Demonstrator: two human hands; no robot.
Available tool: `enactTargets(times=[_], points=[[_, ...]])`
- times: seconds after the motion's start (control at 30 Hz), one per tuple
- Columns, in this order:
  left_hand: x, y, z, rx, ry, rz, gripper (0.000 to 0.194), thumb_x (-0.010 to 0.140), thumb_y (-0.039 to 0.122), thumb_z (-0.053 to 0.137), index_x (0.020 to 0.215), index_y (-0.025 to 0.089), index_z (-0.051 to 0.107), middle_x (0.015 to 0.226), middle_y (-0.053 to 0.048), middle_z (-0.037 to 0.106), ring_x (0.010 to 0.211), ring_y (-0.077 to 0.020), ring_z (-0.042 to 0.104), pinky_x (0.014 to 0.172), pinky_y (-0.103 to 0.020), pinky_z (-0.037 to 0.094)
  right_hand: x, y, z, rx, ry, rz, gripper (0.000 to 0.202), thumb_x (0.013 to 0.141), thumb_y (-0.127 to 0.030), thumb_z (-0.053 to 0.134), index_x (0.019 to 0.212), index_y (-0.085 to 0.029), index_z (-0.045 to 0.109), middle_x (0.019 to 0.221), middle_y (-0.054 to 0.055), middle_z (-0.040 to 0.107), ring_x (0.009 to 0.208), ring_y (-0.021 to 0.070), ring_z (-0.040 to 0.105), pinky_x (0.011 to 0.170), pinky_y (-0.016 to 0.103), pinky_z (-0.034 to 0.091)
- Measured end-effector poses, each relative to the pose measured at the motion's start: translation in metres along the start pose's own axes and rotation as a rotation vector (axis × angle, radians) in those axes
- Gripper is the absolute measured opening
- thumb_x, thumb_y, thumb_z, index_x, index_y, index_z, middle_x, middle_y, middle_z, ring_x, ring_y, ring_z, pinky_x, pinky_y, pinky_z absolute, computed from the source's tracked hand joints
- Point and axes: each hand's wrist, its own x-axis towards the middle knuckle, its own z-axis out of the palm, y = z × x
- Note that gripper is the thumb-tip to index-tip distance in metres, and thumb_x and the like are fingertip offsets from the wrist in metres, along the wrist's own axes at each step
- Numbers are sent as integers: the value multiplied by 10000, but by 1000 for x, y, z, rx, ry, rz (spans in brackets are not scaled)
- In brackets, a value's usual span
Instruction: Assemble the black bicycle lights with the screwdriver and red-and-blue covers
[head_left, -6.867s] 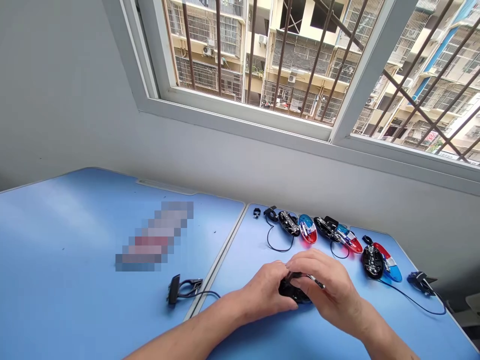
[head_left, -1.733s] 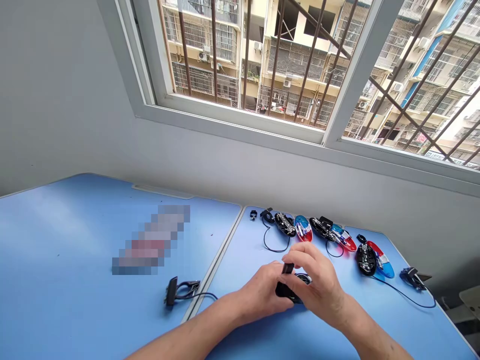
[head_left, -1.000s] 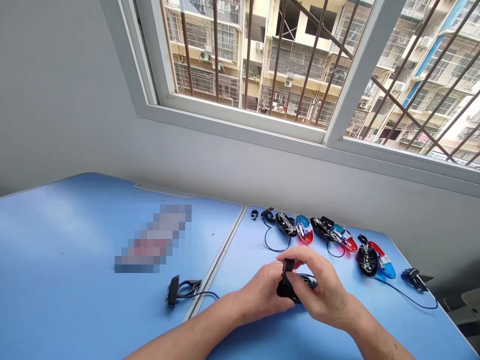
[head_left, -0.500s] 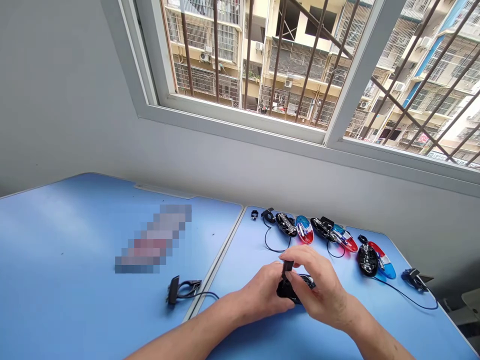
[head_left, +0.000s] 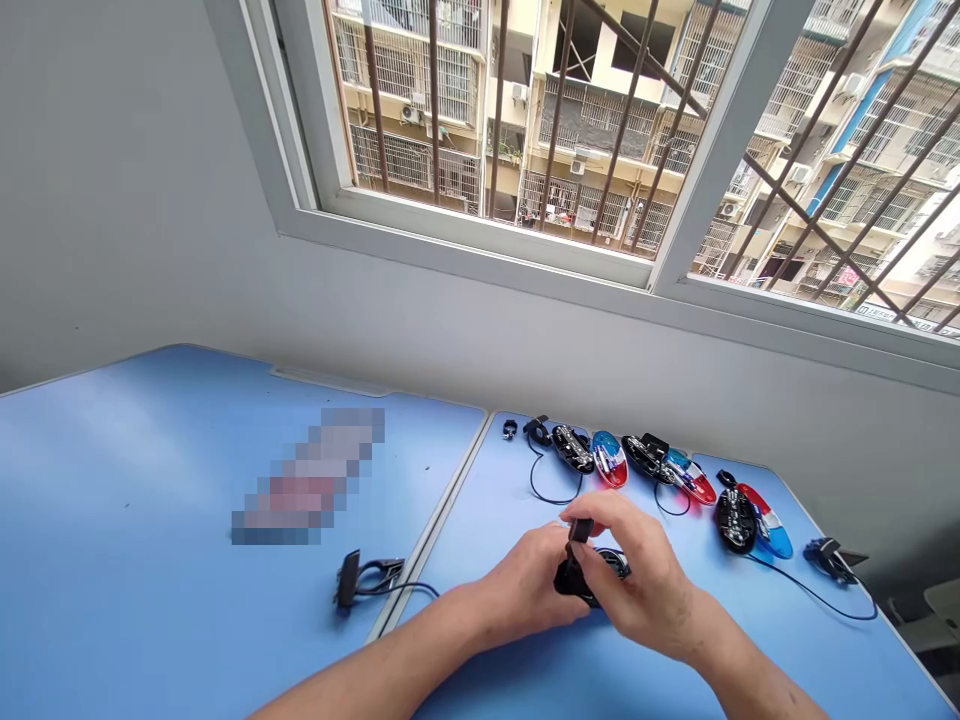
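Observation:
My left hand (head_left: 525, 580) is closed round the rim of a dark oval bike-light housing (head_left: 576, 582), low over the right half of the table. Between the thumb and fingers of my right hand (head_left: 645, 580), a small black clamp-like piece (head_left: 580, 531) is pinched upright just above that housing. Whether the piece touches the housing I cannot tell. Part of the housing lies hidden behind my fingers. Left of my forearm sits a black switch box with a ring clamp (head_left: 369, 578), its cable running under the arm.
Along the far edge lie more black oval housings (head_left: 572, 449), red-white-blue lenses (head_left: 609, 459) and a small black clamp (head_left: 510, 429). Another cabled switch (head_left: 829, 558) is at the right. A seam (head_left: 457, 480) divides the blue table (head_left: 172, 590); a barred window (head_left: 480, 225) stands behind.
The small black piece in my right hand has turned very slightly. Both hands keep nearly the same place, and the things on the table have not moved.

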Motion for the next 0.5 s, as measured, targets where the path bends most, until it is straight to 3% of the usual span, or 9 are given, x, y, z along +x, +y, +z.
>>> enactTargets(times=[0.13,0.3,0.5], points=[[0,-3,5,-15,47,19,97,680,94,556,694,174,502,632,65,425,595,-97,403,503,-205,311,-1,-3,2,11,-15,5,407,804,-54,461,1176,-220,462,925,58,607,778,177,579,649,323,528],[-1,-6,6,14,46,-30,153,644,64,572,687,178,479,656,69,413,623,-100,418,494,-198,310,-2,2,8,-56,35,30,319,828,-73,511,1087,-258,496,851,26,540,701,154,527,574,289,514],[-1,1,-2,21,-9,-25,141,657,92,585,773,172,590,752,32,567,696,-145,523,573,-217,402,-1,-2,4,52,38,28,414,819,-30,438,1181,-228,463,925,56,615,777,164,579,632,299,536]])
